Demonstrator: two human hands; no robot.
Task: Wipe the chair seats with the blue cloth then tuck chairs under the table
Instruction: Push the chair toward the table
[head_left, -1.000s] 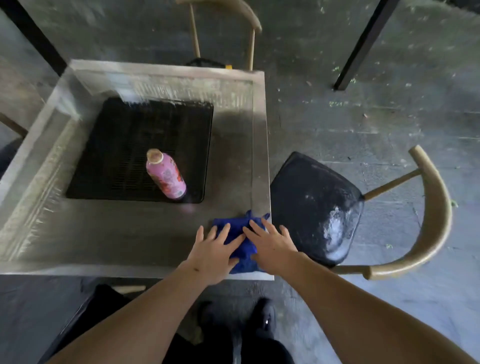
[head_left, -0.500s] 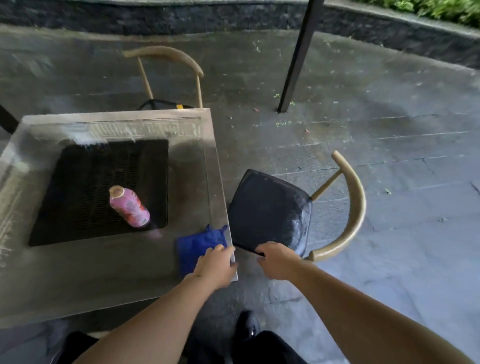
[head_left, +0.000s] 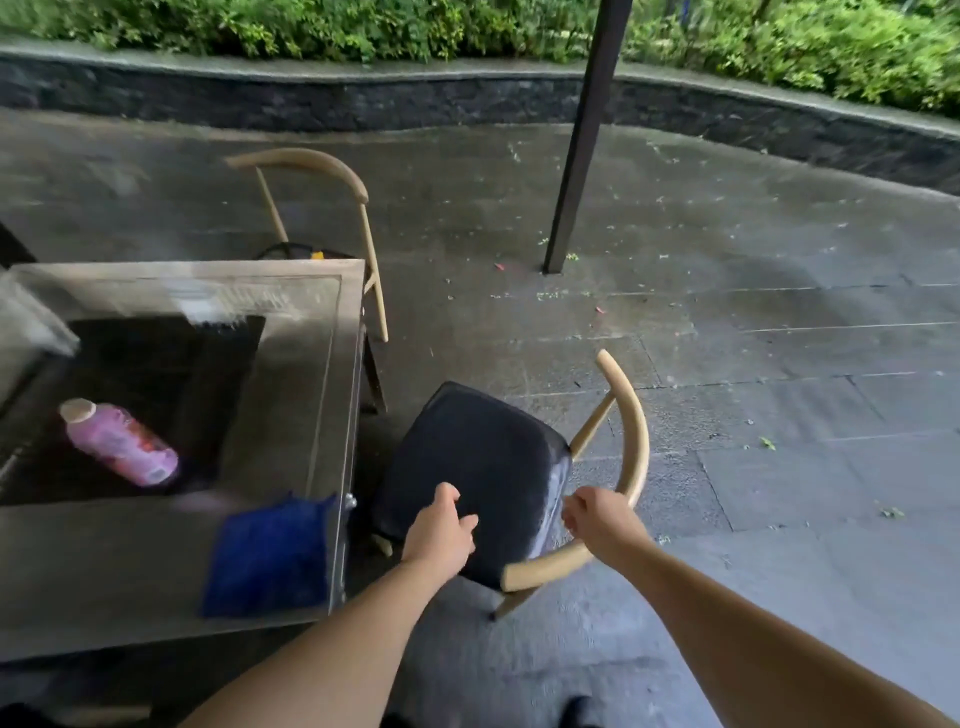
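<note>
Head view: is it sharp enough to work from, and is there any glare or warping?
Head view: motion blur smears the bottle, cloth and table at left; the seat and both hands are clearer. Glare streaks the table's far side and the seat's right edge. Wide-angle distortion bends the curb. Light is soft daylight, shadows faint.

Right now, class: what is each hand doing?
Left hand: on the chair seat, holding nothing; grip cannot be told.
Right hand: closed on the chair backrest.
</note>
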